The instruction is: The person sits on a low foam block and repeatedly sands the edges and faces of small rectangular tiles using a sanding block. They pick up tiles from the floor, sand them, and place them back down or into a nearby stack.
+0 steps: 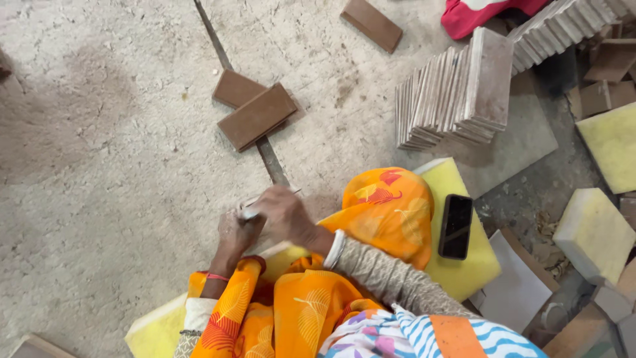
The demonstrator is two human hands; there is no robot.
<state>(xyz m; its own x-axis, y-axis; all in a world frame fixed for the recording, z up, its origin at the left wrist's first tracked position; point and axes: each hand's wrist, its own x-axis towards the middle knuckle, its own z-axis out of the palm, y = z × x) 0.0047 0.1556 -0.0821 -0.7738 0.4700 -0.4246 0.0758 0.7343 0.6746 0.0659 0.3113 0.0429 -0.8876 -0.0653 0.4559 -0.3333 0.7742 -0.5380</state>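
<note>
Both hands meet over the floor (99,132). The left hand (233,233) and right hand (285,213) have fingers clamped on a pale tile (250,211), keeping it steady. Brown tiles (255,114) lie at twelve o'clock.

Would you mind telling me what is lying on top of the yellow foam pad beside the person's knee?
A black phone lies flat on the yellow foam pad. The knee in orange cloth covers the pad's left part.
</note>
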